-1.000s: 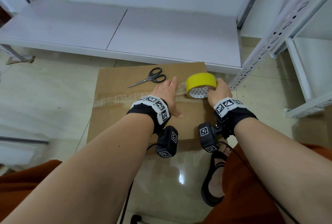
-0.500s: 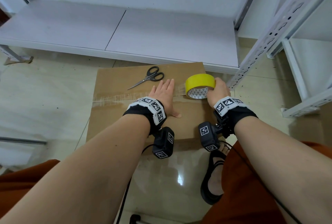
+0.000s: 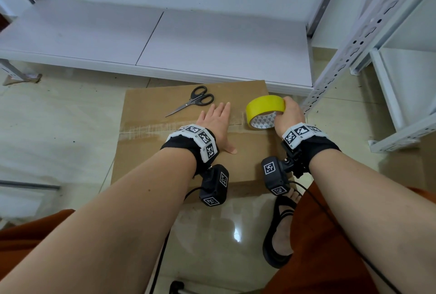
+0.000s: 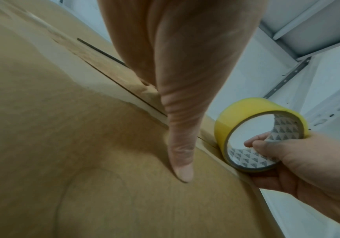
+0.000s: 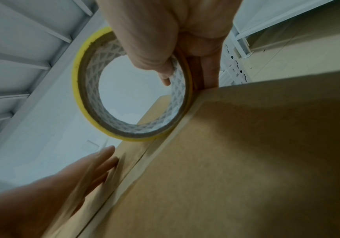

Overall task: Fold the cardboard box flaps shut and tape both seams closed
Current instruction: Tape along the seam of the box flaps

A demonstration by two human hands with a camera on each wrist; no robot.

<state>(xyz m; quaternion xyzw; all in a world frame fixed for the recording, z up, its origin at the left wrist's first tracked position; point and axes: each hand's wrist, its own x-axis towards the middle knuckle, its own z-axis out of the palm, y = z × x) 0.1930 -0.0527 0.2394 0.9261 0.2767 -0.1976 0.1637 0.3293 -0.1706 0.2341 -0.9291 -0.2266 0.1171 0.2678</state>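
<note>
Mid-seam on the box [image 3: 188, 152] at frame centre, the left hand [image 3: 218, 120] presses flat with straight fingers on the tape while the right hand [image 3: 289, 114] clamps the tape roll [image 3: 264, 111] at the right edge, scissors [image 3: 192, 101] probably needed next.

You wear black wristbands [image 3: 186, 147] with white tag blocks, black wrist cameras [image 3: 214, 185], rust-orange clothing and black sandals [image 3: 279, 230].

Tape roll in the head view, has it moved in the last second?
Yes, slightly. The tape roll has shifted right, farther from the scissors and toward the cardboard box right edge.
</note>
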